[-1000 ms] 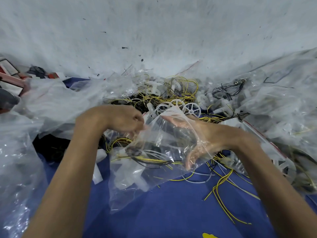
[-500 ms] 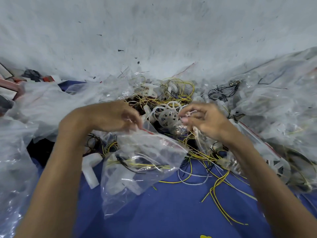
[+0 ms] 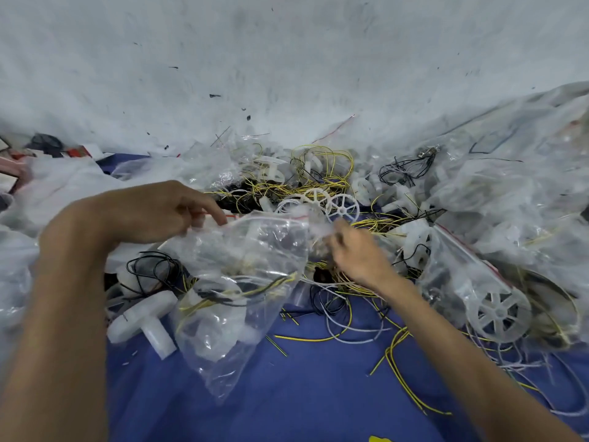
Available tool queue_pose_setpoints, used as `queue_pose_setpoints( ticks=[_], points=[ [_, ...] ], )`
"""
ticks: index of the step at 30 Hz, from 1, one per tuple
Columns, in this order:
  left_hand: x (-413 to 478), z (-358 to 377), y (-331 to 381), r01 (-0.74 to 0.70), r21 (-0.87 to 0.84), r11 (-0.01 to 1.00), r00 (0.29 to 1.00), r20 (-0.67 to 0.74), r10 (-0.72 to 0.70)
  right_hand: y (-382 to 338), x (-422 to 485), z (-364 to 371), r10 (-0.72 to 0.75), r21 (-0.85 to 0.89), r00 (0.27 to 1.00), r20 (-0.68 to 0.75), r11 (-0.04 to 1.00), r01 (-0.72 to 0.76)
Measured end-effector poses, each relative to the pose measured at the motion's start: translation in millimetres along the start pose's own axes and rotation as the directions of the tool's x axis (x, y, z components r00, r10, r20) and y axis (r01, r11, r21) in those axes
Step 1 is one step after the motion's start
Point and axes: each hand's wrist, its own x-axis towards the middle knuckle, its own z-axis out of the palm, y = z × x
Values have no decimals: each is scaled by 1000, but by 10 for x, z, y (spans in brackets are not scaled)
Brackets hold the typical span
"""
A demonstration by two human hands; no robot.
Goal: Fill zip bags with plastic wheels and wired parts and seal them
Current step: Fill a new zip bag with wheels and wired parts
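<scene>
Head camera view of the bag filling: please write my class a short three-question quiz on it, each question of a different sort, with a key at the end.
1. True or false: the left hand pinches the top edge of the zip bag.
2. Which colour is the cloth under the bag? A red, B blue, C green.
3. Fill in the gap: the spoked wheel just beyond the bag's mouth is made of ____ plastic.
Key: 1 true; 2 B; 3 white.
</scene>
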Motion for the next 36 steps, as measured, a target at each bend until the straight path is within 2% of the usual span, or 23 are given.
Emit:
queue_pose_setpoints(
  ticks=[1,3,5,8,10,15,20,25,30,31,34,36],
  points=[
    [8,5,-18,18,-5,1000,999,-35,-18,0,17,-100,115,187,993,-41,977,-105],
    [10,3,-37,50,-1,999,995,-81,-50,44,46,-308,322,537,947,-10,800,-267],
    [1,-13,-33,52,34,998,994,-93,-49,130,71,-487,384,619,922,44,714,-327],
    [-1,-20,3,12,78,997,996,-86,-5,186,68,-561,365,619,926,93,707,-341],
    [21,-4,46,-34,83,996,991,-125,44,173,65,-523,357,575,932,66,750,-328],
    [21,23,163,-101,74,992,973,-201,114,154,106,-421,370,450,917,-149,851,-270],
    [10,16,166,-119,73,990,960,-247,134,149,102,-469,350,471,931,-108,842,-262],
    [16,24,128,-109,81,991,959,-255,126,112,90,-491,330,494,943,-28,825,-274],
    [29,14,89,-55,73,996,938,-339,77,47,30,-506,286,540,955,82,792,-284],
    [33,11,75,-35,82,996,932,-357,62,37,20,-502,268,551,955,128,782,-293],
    [41,5,20,17,101,995,914,-405,26,-12,2,-470,152,667,931,333,660,-346],
    [44,-1,0,44,90,995,905,-426,-1,-59,-11,-451,108,618,908,405,699,-359]
  ],
)
